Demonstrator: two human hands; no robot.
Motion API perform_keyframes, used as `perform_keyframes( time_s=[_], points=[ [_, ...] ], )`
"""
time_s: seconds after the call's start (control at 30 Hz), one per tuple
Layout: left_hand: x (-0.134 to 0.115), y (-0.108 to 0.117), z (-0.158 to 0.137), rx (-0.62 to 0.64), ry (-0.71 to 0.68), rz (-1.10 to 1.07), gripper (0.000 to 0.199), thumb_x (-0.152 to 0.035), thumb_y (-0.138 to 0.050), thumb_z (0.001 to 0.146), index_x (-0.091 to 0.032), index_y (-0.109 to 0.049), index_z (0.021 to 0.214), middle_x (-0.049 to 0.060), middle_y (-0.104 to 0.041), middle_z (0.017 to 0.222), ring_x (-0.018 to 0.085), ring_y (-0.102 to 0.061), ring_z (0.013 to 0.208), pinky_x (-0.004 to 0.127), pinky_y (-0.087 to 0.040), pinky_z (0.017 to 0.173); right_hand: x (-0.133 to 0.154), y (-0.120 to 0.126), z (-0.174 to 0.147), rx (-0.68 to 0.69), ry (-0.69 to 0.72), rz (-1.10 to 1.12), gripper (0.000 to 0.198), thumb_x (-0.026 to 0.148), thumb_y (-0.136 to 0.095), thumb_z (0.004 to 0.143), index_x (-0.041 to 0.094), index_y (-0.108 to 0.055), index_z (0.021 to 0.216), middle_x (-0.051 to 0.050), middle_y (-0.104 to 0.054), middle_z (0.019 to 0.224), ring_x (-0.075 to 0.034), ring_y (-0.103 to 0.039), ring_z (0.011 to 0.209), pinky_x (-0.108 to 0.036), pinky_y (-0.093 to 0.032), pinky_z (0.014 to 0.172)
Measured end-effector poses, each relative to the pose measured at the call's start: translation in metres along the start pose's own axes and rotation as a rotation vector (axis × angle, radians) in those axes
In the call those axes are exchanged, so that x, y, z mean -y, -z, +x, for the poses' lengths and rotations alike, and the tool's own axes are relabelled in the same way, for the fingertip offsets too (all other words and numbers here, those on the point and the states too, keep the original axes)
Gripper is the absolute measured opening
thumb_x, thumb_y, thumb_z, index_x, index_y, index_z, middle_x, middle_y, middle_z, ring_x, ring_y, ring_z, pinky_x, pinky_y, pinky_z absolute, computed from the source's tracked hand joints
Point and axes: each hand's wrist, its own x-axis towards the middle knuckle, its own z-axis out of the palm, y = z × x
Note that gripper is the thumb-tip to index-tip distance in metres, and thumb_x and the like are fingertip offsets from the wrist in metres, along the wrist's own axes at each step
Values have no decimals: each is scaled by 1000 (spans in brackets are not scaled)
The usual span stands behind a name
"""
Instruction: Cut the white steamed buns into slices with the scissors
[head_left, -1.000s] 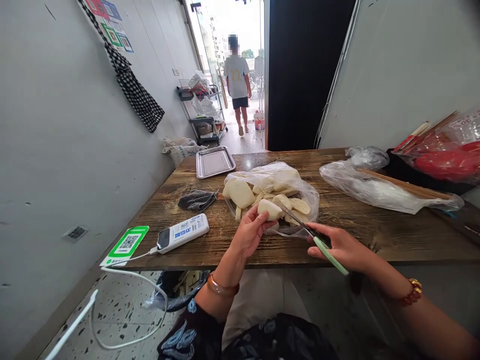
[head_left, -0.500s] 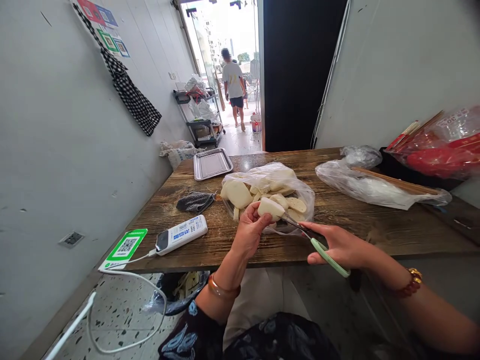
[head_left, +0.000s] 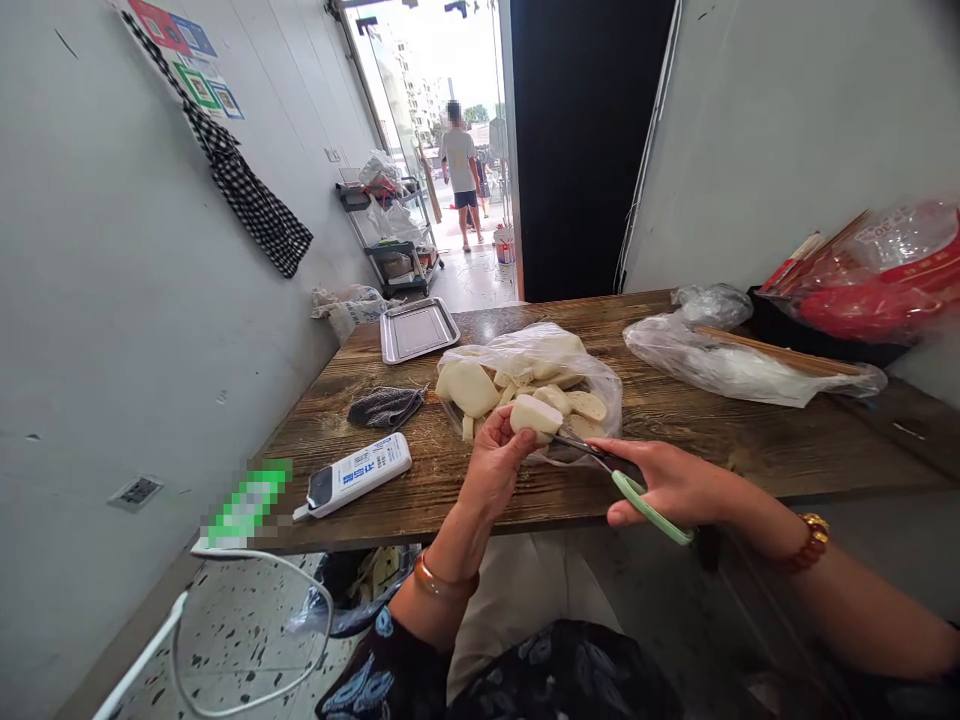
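Note:
My left hand (head_left: 501, 450) pinches a thick, pale slice of food (head_left: 535, 416) between thumb and fingers; its exact kind I cannot make out. In my right hand (head_left: 667, 483) are scissors (head_left: 637, 497) with pale green handles. Their dark blades point left and touch the right edge of the slice. Just beyond my hands lies a clear plastic bag (head_left: 551, 350), spread on the wooden table (head_left: 675, 440). Several cream-coloured pieces (head_left: 469, 388), some round and flat, sit in its opening.
A metal tray (head_left: 418, 330), a dark grey cloth (head_left: 385, 407) and a white power bank (head_left: 360, 474) with a cable occupy the left side. Plastic-wrapped skewers (head_left: 772, 350) lie to the right. Below the table's edge stands a lined bin (head_left: 360, 585). A person (head_left: 459, 165) is at the doorway.
The view has shifted slightly. My hands keep nearly the same grip, with the scissor blades still against the slice. The person at the doorway has moved farther away.

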Motion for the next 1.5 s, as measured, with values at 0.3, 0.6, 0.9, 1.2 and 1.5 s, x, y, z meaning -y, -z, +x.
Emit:
perform_keyframes(
  time_s=[0.3, 0.6, 0.9, 1.2, 1.5],
  points=[
    [-2, 0, 1, -32, -23, 90, 50, -31, -91, 59, -13, -67, 100, 5, -71, 95, 15, -65, 83, 27, -58, 72, 3, 3, 4, 14, -15, -7, 87, 55, -77, 71, 14, -52, 144, -13, -72, 120, -33, -67, 103, -40, -50, 93],
    [-3, 0, 0, -36, -30, 96, 45, -32, -89, 62, -14, -68, 97, 4, -70, 91, 15, -65, 80, 30, -58, 73, -1, 2, 2, -50, -70, 0, 70, 56, -69, 78, 14, -64, 133, -7, -79, 99, -29, -71, 87, -34, -53, 78],
    [-7, 5, -3, 48, 83, -37, 56, -51, -80, 72, -13, -66, 110, 10, -72, 104, 20, -70, 86, 34, -59, 79, -11, -4, 4, -118, -8, 58, 62, 56, -66, 81, 15, -69, 128, -6, -78, 111, -31, -71, 97, -35, -54, 84],
    [-2, 6, 0, 17, 102, -6, 44, -36, -86, 69, -12, -70, 102, 9, -74, 99, 19, -70, 83, 34, -59, 79, -8, -8, 4, -138, -54, -37, 61, 53, -67, 82, 16, -66, 131, -9, -78, 107, -31, -72, 90, -37, -54, 80],
    [-5, 3, -1, 37, 92, 43, 43, -36, -87, 67, -12, -72, 100, 10, -73, 101, 19, -68, 85, 36, -59, 81, -1, -3, 0, -60, -48, 18, 79, 46, -74, 75, 14, -52, 144, -11, -73, 121, -32, -68, 107, -40, -52, 94]
  ],
)
